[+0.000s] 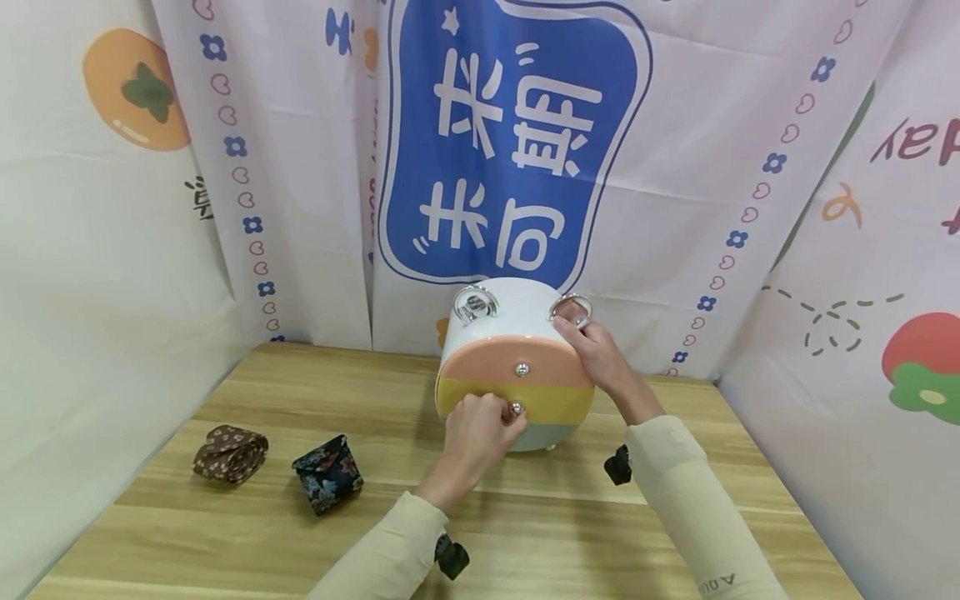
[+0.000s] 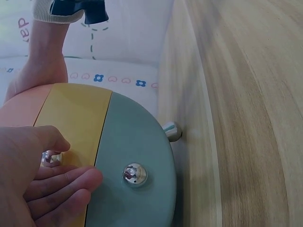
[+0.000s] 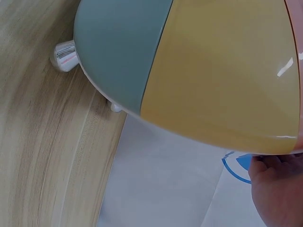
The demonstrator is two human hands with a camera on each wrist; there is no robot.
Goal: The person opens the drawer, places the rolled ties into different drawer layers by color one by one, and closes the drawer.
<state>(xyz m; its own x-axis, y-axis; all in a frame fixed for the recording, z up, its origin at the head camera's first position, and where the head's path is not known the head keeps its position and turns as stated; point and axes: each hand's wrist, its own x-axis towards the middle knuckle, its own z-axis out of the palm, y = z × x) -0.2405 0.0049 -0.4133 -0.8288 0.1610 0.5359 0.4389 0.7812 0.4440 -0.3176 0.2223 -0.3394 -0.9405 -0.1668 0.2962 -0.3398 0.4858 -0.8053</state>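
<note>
A small rounded drawer box [image 1: 525, 310] with a white shell stands on the table, its front banded in peach, yellow and grey-green. My left hand [image 1: 480, 429] pinches the shiny silver knob [image 2: 51, 158] of the yellow drawer [image 1: 558, 403] between thumb and fingers. The other fingers curl below the knob in the left wrist view. My right hand [image 1: 600, 354] grips the box's upper right side, beside a silver ring ear [image 1: 573, 308]. In the right wrist view its fingers bend against the side; their tips are hidden.
To the left on the wooden table [image 1: 247, 550] lie a rolled brown patterned cloth [image 1: 231, 455] and a folded dark floral cloth [image 1: 328, 475]. A printed curtain [image 1: 322, 208] hangs right behind the box. Short silver feet [image 2: 172, 131] hold the box up.
</note>
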